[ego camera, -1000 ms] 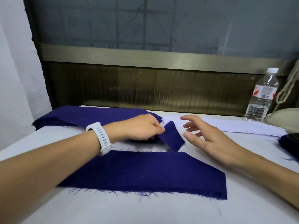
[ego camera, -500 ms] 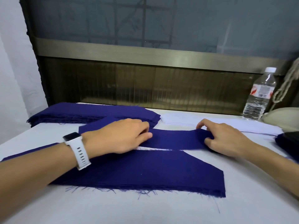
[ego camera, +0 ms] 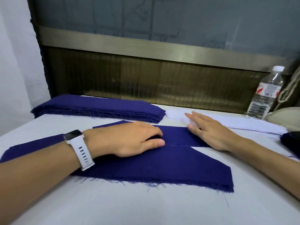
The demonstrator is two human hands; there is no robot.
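A dark blue fabric piece [ego camera: 162,166] with a frayed front edge lies flat on the white table [ego camera: 113,207]. Just behind it lies a second, narrower blue strip [ego camera: 177,135]. My left hand [ego camera: 129,140], with a white watch on its wrist, rests across both pieces, fingers slightly curled and thumb pressing near the seam between them. With its fingers straight, my right hand [ego camera: 209,129] hovers over or touches the right end of the narrow strip, reaching toward a white cloth strip [ego camera: 235,122].
A stack of blue fabric pieces [ego camera: 97,108] sits at the back left. A water bottle [ego camera: 264,95] stands at the back right beside a beige object [ego camera: 285,116] and a rope. More dark fabric [ego camera: 290,140] lies at the right edge. A wall panel runs behind.
The narrow strip, lifted at its end a second ago, now lies spread flat behind the big piece. My right hand has let go of its end and straightened its fingers.
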